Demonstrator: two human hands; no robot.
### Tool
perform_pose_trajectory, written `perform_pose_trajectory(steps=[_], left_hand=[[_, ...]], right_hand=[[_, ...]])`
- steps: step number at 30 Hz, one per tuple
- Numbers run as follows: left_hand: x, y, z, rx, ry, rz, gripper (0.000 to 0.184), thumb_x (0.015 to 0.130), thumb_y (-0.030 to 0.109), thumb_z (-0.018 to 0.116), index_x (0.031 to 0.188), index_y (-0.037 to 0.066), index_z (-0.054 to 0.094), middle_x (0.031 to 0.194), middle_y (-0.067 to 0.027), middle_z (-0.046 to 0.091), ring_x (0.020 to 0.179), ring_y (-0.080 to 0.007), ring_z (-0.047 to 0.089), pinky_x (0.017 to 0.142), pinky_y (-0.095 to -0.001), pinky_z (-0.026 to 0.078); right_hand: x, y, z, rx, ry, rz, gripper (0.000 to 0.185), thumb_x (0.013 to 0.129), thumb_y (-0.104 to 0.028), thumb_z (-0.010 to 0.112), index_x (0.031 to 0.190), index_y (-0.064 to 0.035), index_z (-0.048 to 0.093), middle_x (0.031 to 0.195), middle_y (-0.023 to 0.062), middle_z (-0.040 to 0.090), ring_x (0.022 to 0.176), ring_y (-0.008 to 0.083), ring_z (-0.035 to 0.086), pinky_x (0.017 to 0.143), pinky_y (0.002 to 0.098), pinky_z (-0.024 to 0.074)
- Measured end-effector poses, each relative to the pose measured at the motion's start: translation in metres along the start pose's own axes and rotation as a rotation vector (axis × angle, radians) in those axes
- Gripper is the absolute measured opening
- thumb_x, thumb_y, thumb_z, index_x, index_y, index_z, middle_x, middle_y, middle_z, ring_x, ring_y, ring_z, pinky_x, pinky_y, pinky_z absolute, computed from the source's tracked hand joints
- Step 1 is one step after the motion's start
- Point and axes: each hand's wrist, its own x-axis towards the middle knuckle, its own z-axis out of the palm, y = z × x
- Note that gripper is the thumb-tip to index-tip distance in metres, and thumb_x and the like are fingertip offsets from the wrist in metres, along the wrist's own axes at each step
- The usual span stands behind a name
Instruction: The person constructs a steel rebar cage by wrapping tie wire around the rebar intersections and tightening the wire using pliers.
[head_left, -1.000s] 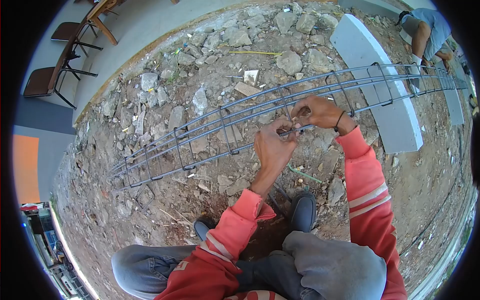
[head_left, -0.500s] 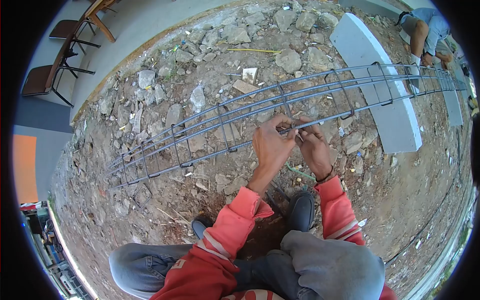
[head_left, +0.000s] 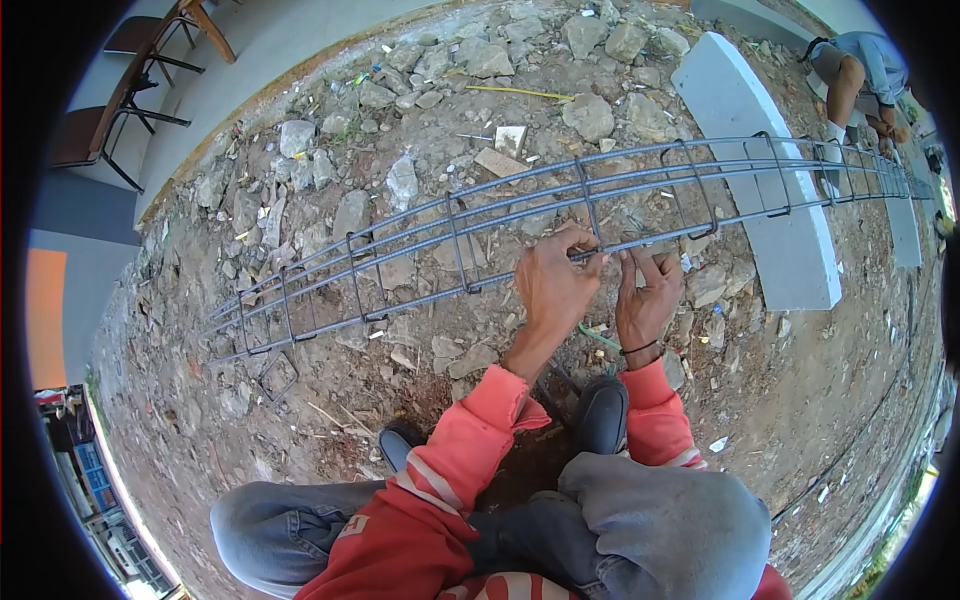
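A long rebar cage (head_left: pixel 420 298) of ribbed bars and square stirrups stretches across the view in front of my knees. My left hand (head_left: pixel 555 290) is closed on its near bar, where a stirrup (head_left: pixel 587 205) meets it. Just to the right, below the same bar, my right hand (head_left: pixel 648 300) has thumb and fingers pinched together. Whatever is between those fingertips is too small to make out. A loose square stirrup (head_left: pixel 278 378) lies on the ground below the cage's left end.
Pale grey slabs (head_left: pixel 765 220) lie beneath the cage on the right. Another person (head_left: pixel 860 75) bends over its far right end. Broken rocks (head_left: pixel 590 118) litter the dirt. Chairs (head_left: pixel 125 110) stand on the floor at upper left. A green strand (head_left: pixel 600 338) lies near my shoe (head_left: pixel 602 415).
My right hand has drawn slightly away from my left, down and right, with its fingers still pinched. My left hand stays at the bar. The whole view has shifted a little.
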Motion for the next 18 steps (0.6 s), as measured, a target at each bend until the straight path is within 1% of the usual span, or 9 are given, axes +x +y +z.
perform_pose_trajectory(steps=[2, 4, 5, 7, 9, 11, 13, 17, 18], left_hand=[[0.000, -0.004, 0.003, -0.027, -0.004, 0.007, 0.021, 0.070, 0.017, 0.080, 0.089, 0.010, 0.073, 0.093, -0.0099, 0.073, 0.082, -0.0357, 0.069, 0.071, -0.0419, 0.053], [0.000, -0.009, 0.008, -0.029, 0.031, 0.038, 0.020, 0.070, 0.017, 0.080, 0.088, 0.009, 0.073, 0.092, -0.0091, 0.073, 0.082, -0.0356, 0.069, 0.071, -0.0419, 0.053], [0.000, -0.012, 0.010, -0.022, 0.068, 0.073, 0.020, 0.070, 0.017, 0.080, 0.088, 0.009, 0.073, 0.090, -0.0083, 0.073, 0.081, -0.0355, 0.069, 0.071, -0.0419, 0.053], [-0.001, -0.007, 0.007, -0.040, 0.073, 0.089, 0.019, 0.071, 0.016, 0.079, 0.087, 0.009, 0.073, 0.089, -0.0081, 0.073, 0.079, -0.0350, 0.068, 0.071, -0.0418, 0.052], [-0.002, -0.005, 0.006, -0.056, 0.082, 0.105, 0.018, 0.071, 0.016, 0.078, 0.087, 0.009, 0.073, 0.087, -0.0078, 0.072, 0.077, -0.0345, 0.068, 0.070, -0.0417, 0.052], [-0.004, -0.007, 0.005, -0.038, 0.087, 0.179, 0.017, 0.071, 0.016, 0.080, 0.087, 0.011, 0.075, 0.099, -0.0096, 0.075, 0.090, -0.0300, 0.071, 0.076, -0.0351, 0.054], [-0.006, -0.011, 0.003, -0.019, 0.111, 0.238, 0.015, 0.072, 0.014, 0.079, 0.087, 0.011, 0.075, 0.097, -0.0081, 0.074, 0.088, -0.0293, 0.071, 0.075, -0.0354, 0.053], [-0.009, -0.022, 0.006, -0.003, 0.145, 0.441, 0.013, 0.076, 0.008, 0.075, 0.089, 0.011, 0.075, 0.089, -0.0041, 0.072, 0.082, -0.0268, 0.069, 0.070, -0.0375, 0.050], [-0.009, -0.024, 0.006, -0.008, 0.143, 0.441, 0.013, 0.076, 0.008, 0.075, 0.089, 0.011, 0.075, 0.089, -0.0041, 0.072, 0.082, -0.0268, 0.069, 0.070, -0.0375, 0.050]], right_hand=[[-0.001, 0.001, -0.003, -0.137, 0.034, -0.079, 0.016, 0.084, -0.015, 0.074, 0.099, -0.0177, 0.076, 0.083, 0.0063, 0.051, 0.083, 0.0257, 0.046, 0.078, 0.0416, 0.0352], [0.001, 0.000, -0.002, -0.154, 0.000, -0.197, 0.010, 0.082, -0.016, 0.073, 0.092, -0.0161, 0.075, 0.093, 0.0065, 0.054, 0.087, 0.0276, 0.048, 0.083, 0.0448, 0.0339], [0.003, 0.000, -0.001, -0.157, -0.004, -0.202, 0.010, 0.082, -0.016, 0.073, 0.092, -0.0161, 0.075, 0.093, 0.0065, 0.054, 0.087, 0.0276, 0.048, 0.083, 0.0448, 0.0339], [0.005, -0.002, 0.001, -0.178, 0.040, -0.381, 0.012, 0.081, -0.017, 0.072, 0.093, -0.0139, 0.072, 0.097, 0.0071, 0.056, 0.093, 0.0303, 0.051, 0.085, 0.0447, 0.0344], [0.004, -0.007, -0.004, -0.219, 0.008, -0.377, 0.013, 0.082, -0.016, 0.071, 0.094, -0.0124, 0.069, 0.101, 0.0076, 0.057, 0.098, 0.0303, 0.052, 0.088, 0.0454, 0.0343], [-0.001, -0.010, -0.016, -0.258, -0.026, -0.368, 0.014, 0.082, -0.016, 0.070, 0.095, -0.0108, 0.066, 0.104, 0.0081, 0.059, 0.103, 0.0304, 0.053, 0.091, 0.0462, 0.0343], [-0.004, -0.009, -0.033, -0.267, -0.109, -0.412, 0.014, 0.083, -0.014, 0.068, 0.095, -0.0086, 0.061, 0.108, 0.0074, 0.060, 0.107, 0.0277, 0.054, 0.097, 0.0470, 0.0334], [-0.016, -0.020, -0.049, -0.254, -0.266, -0.408, 0.006, 0.086, -0.008, 0.064, 0.089, -0.0072, 0.059, 0.093, 0.0088, 0.065, 0.097, 0.0275, 0.059, 0.095, 0.0447, 0.0369], [-0.015, -0.030, -0.051, -0.198, -0.298, -0.361, 0.005, 0.087, -0.008, 0.063, 0.089, -0.0060, 0.059, 0.083, 0.0120, 0.066, 0.087, 0.0303, 0.062, 0.093, 0.0434, 0.0388]])
